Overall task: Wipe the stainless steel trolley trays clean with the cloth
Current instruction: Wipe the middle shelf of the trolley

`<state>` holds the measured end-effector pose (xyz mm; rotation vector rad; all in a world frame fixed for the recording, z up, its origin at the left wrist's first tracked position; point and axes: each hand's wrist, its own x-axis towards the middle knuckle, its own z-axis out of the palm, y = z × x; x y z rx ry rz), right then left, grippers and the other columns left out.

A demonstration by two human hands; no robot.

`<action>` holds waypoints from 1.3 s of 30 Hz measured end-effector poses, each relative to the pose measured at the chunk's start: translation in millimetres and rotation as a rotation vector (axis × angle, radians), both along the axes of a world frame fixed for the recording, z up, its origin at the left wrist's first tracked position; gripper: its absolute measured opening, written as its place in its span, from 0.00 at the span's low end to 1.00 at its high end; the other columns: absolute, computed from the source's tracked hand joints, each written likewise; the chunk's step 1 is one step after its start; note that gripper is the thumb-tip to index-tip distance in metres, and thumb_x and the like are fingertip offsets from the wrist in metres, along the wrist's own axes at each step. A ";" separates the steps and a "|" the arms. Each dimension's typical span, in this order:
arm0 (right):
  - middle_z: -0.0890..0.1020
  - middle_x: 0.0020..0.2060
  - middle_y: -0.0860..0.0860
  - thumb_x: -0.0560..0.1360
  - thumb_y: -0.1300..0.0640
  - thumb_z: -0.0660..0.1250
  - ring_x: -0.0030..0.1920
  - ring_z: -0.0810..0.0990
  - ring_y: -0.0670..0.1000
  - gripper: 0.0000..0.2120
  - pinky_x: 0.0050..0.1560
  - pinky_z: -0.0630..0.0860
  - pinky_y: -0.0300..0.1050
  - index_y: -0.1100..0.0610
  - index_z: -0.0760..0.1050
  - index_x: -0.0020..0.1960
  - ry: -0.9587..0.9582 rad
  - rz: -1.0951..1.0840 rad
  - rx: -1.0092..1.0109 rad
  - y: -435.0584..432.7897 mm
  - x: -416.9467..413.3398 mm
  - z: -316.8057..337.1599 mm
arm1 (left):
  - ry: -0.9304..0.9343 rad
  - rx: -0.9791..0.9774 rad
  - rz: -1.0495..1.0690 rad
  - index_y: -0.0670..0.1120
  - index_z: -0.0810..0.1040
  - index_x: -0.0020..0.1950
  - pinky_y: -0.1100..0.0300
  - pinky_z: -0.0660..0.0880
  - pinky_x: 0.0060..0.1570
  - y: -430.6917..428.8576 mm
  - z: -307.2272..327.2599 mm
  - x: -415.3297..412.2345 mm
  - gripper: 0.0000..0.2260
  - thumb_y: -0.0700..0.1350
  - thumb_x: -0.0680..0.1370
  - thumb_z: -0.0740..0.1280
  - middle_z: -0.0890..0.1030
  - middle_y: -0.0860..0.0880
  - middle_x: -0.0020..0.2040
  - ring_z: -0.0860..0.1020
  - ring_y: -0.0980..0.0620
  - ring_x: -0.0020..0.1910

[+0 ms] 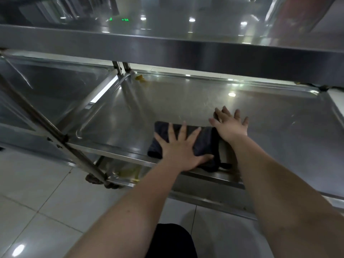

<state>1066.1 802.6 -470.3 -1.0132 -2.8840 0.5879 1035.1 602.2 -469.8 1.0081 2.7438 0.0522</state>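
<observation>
One cloth (202, 138), dark and folded, is lying on the middle tray (167, 97) close to its near rim. Its long axis is running left to right along that rim, and its near right corner is drooping over the edge.

Two hands are showing, both bare. The left hand (178, 148) is pressing flat on the cloth's middle with fingers spread wide and pointing away from the person. The right hand (229, 127) is lying flat over the cloth's right end, fingers likewise splayed and reaching onto the steel beyond. Neither hand is pinching the cloth.

Three trays are counted: the middle tray, an upper tray (167, 45) overhanging it, and a neighbouring tray (55, 86) to the left at about the same level. One yellow scrap (140, 78) is sitting in the middle tray's far left corner, well apart from the cloth. The trolley is standing on a pale tiled floor (37, 192).
</observation>
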 end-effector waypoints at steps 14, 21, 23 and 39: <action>0.59 0.78 0.50 0.81 0.38 0.46 0.78 0.48 0.61 0.27 0.70 0.32 0.67 0.46 0.60 0.77 0.000 0.159 0.121 -110.6 0.7 18.7 | -0.012 0.242 0.047 0.58 0.56 0.79 0.42 0.46 0.75 -14.7 37.4 -97.1 0.23 0.50 0.84 0.54 0.52 0.51 0.80 0.44 0.43 0.79; 0.55 0.79 0.45 0.78 0.31 0.40 0.78 0.46 0.63 0.29 0.61 0.20 0.67 0.36 0.51 0.77 -0.112 0.076 0.284 -84.6 37.5 4.9 | -0.079 0.201 -0.102 0.60 0.54 0.79 0.40 0.40 0.74 34.9 17.9 -93.3 0.21 0.56 0.85 0.48 0.49 0.53 0.81 0.42 0.45 0.79; 0.56 0.78 0.43 0.78 0.32 0.41 0.78 0.48 0.61 0.28 0.65 0.23 0.67 0.34 0.51 0.76 -0.120 0.012 0.277 -43.3 68.4 5.0 | -0.048 0.171 -0.121 0.61 0.53 0.79 0.39 0.40 0.74 42.2 10.1 -87.9 0.22 0.58 0.84 0.46 0.49 0.54 0.81 0.43 0.46 0.79; 0.47 0.80 0.47 0.70 0.24 0.35 0.78 0.40 0.64 0.38 0.69 0.30 0.72 0.35 0.42 0.77 -0.143 0.098 0.298 -37.6 58.4 6.6 | 0.109 0.124 -0.147 0.65 0.46 0.78 0.37 0.44 0.73 49.9 -6.8 -84.3 0.24 0.61 0.82 0.44 0.47 0.54 0.81 0.45 0.45 0.79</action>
